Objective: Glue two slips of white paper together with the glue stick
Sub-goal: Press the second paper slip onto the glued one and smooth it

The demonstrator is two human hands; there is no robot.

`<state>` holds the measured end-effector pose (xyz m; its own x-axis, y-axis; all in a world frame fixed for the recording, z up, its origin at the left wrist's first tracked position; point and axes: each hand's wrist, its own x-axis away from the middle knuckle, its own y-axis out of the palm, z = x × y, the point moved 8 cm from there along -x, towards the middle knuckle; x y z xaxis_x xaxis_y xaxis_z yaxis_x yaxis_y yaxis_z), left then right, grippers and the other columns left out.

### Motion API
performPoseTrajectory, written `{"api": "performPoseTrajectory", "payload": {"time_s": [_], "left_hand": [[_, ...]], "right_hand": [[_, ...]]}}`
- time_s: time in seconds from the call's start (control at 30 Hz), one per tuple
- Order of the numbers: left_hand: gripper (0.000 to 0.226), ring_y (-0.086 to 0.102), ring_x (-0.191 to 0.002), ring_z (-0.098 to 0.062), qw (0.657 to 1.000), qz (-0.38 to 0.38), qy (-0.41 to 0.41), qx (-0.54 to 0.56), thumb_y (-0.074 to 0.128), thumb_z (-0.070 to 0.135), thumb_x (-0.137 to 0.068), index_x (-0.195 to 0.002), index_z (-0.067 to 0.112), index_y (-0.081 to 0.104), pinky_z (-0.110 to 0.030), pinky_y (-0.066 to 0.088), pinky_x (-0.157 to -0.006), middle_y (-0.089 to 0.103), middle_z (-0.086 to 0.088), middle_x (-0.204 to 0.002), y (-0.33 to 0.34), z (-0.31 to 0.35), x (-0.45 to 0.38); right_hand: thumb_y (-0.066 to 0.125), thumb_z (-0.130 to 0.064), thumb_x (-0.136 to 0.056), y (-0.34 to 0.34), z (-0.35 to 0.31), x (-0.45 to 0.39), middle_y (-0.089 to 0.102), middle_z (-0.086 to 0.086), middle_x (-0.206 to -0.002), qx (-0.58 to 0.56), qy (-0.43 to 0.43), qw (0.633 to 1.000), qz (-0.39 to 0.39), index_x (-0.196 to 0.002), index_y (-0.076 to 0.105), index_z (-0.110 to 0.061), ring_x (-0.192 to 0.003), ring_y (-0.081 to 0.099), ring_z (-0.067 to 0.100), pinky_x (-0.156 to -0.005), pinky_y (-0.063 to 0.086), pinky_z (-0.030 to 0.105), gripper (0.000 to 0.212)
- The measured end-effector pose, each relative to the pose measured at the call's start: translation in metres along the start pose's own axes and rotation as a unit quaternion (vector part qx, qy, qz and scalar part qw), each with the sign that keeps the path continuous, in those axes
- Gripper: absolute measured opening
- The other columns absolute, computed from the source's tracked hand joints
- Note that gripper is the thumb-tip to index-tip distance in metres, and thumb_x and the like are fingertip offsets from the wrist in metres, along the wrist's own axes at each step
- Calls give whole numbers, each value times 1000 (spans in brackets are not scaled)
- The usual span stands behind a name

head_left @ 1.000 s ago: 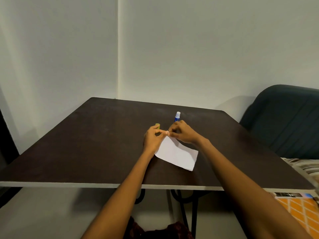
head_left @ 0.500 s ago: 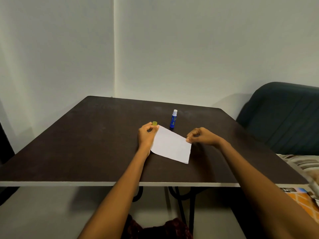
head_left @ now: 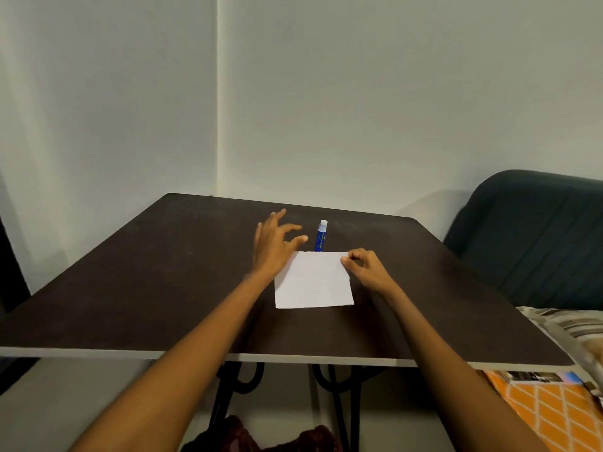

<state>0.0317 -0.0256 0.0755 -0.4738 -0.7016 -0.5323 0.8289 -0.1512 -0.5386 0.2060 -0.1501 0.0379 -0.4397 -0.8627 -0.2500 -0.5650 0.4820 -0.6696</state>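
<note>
White paper (head_left: 313,282) lying flat mid-table (head_left: 130,288), far right corner pinched by curled right hand (head_left: 365,267); left hand (head_left: 275,244) spread wide, holding nothing, resting by paper's left edge; glue stick (head_left: 321,236) standing upright just behind; dark sofa (head_left: 538,239) sitting off right

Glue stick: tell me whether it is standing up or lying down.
Standing upright. The glue stick rises straight from the table just behind the white paper, white end on top, between both hands and touched by neither.
</note>
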Motion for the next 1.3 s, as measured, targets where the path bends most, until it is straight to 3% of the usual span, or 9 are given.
{"api": "performPoseTrajectory", "payload": {"time_s": [0.1,0.23,0.4,0.5,0.67,0.8,1.03,1.17,1.3], "left_hand": [[28,26,-141,-19,989,-73,91,-96,60,42,-85,-103,24,72,-47,2,-116,41,-1,-146,12,42,-9],[27,55,-114,-19,989,-109,35,-92,60,43,-84,-93,22,75,-49,13,-114,68,-1,-116,20,48,-12],[28,59,-105,-18,993,-100,3,-67,60,45,-84,-93,23,74,-49,20,-111,71,-1,-106,16,43,-4],[26,61,-98,-17,992,-121,0,-39,62,44,-83,-93,23,75,-48,36,-103,72,1,-100,19,41,1],[18,59,-83,-14,990,-73,-91,78,64,34,-84,-89,21,75,-35,50,-81,72,1,-97,12,23,1],[11,56,-69,-3,965,-8,-170,199,67,27,-82,-76,20,74,-19,40,-58,68,7,-80,1,2,-1],[18,56,-67,-9,908,87,-275,304,65,23,-83,-65,21,66,-22,46,-63,64,8,-72,12,-26,16],[11,56,-63,-7,884,86,-297,352,64,23,-85,-76,17,66,-20,43,-54,63,6,-71,25,-28,28],[12,61,-64,-11,867,66,-307,387,63,21,-86,-85,10,68,-20,47,-50,65,3,-73,36,-28,39]], "right_hand": [[59,-27,-90,-1,-28,-6,63,10,-103,39,-52,998,16,-82,69,-10,-97,59,24,-88,47,45,21],[65,-32,-84,-10,-49,-5,68,-1,-93,35,-77,994,76,-84,75,-19,-92,60,13,-84,48,43,16],[67,-34,-83,-15,-49,3,64,-10,-81,29,-87,991,93,-78,76,-18,-82,58,6,-79,50,40,19],[68,-33,-82,-17,-53,4,64,-12,-80,24,-96,991,94,-78,76,-19,-80,58,3,-77,49,35,16],[71,-30,-79,-21,-58,0,65,-15,-84,8,-79,995,56,-79,76,-22,-83,61,2,-75,48,23,9],[73,-24,-78,-15,-41,6,69,-5,-90,-14,-53,998,-19,-78,76,-20,-83,63,3,-72,44,16,5],[70,-23,-82,-15,-10,19,69,-2,-95,-183,2,982,54,-95,69,-16,-90,64,10,-80,51,18,14],[70,-28,-81,21,-8,24,69,-7,-97,-256,56,965,-1,-113,59,-18,-92,66,8,-75,53,21,35],[70,-27,-82,43,-2,22,71,4,-101,-259,97,961,4,-97,65,-12,-81,69,11,-63,54,18,21]]}}
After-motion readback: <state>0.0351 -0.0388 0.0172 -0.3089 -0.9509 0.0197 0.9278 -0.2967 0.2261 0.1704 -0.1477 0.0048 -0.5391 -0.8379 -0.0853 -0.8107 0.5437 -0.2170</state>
